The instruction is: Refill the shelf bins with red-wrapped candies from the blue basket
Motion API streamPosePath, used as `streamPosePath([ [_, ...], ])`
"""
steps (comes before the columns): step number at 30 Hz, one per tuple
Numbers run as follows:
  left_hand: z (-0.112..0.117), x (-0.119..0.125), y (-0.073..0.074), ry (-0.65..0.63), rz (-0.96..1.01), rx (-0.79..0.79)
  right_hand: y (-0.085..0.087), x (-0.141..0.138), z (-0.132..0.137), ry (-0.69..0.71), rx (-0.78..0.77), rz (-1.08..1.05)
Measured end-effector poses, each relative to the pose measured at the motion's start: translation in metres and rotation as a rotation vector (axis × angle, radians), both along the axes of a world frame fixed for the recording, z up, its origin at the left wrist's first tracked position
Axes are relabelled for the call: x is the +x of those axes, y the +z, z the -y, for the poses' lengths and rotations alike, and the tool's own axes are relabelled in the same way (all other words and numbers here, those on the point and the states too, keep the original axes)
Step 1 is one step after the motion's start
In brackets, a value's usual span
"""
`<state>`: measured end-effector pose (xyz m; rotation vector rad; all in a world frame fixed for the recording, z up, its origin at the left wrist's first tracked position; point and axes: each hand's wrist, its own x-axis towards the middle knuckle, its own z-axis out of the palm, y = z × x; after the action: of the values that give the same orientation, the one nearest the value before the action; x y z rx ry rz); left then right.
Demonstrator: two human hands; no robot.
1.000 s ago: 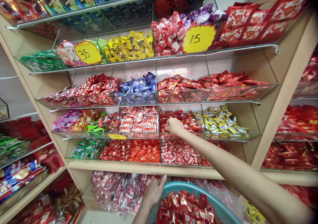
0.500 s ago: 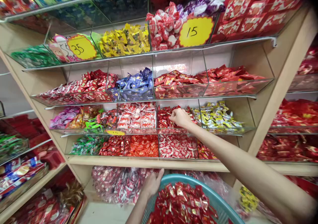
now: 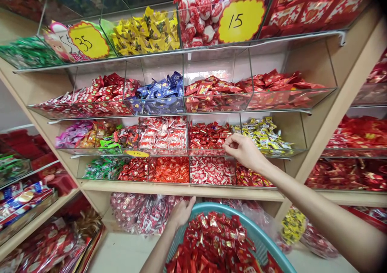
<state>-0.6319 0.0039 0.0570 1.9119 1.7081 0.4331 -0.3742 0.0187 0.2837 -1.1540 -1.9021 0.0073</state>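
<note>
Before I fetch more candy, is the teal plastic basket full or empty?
Nearly full, seemingly: red shiny-wrapped candies heap inside the teal plastic basket; bottom hidden.

Rests the left hand (image 3: 180, 214) at the rim of a teal basket (image 3: 260, 227) heaped with red-wrapped candies (image 3: 217, 236). Holds the right hand (image 3: 243, 151), partly curled, just in front of a clear bin (image 3: 208, 152) of red candies (image 3: 208, 134), near yellow-and-white candies (image 3: 266, 134). Shows blue packets (image 3: 165, 89) in the row above and, higher, yellow price tags (image 3: 241, 21) reading 35 and 15.
</note>
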Motion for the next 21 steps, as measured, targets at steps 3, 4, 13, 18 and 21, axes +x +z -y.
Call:
streamPosePath([
  [3,0.000,0.001,0.001,0.002,0.005,-0.010,-0.001,0.005,0.004,0.011,0.015,-0.026],
  [4,0.000,0.001,0.001,0.004,0.006,-0.010,-0.001,0.007,0.005,0.011,0.020,-0.027],
  [13,0.000,0.001,0.006,0.003,-0.011,-0.022,0.020,0.023,0.026,-0.013,0.089,0.022],
  [18,0.002,0.001,0.009,-0.010,-0.031,-0.035,0.022,0.031,0.055,0.041,-0.025,0.105],
  [21,0.003,0.002,0.010,-0.021,-0.034,-0.033,-0.004,0.028,0.069,0.125,-0.197,0.180],
])
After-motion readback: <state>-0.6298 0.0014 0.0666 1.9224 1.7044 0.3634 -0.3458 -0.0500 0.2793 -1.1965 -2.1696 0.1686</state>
